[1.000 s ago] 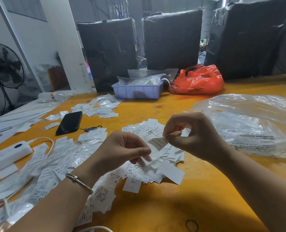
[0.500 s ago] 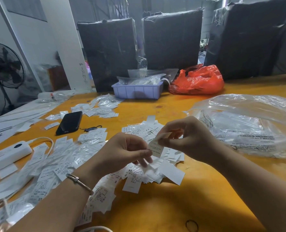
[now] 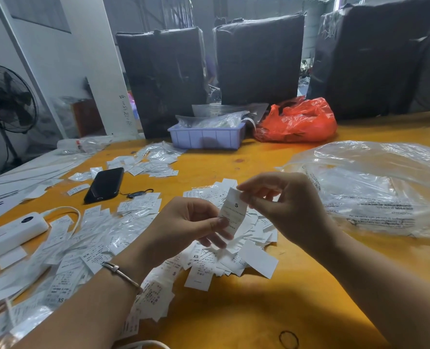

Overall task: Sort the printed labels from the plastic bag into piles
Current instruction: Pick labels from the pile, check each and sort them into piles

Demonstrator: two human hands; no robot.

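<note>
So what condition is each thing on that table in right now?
Label: held upright between both hands, printed S facing the camera.
Left hand: pinches the label's lower part.
Right hand: pinches its top edge.
Clear bag: lying crumpled on the table.
Phone: flat, screen dark.
Red bag: bunched up.
Tray: holding plastic packets.
Fan: blades look still.

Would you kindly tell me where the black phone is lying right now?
In the head view, the black phone lies on the left part of the yellow table, beyond the white power strip and left of the loose label pile.
</note>
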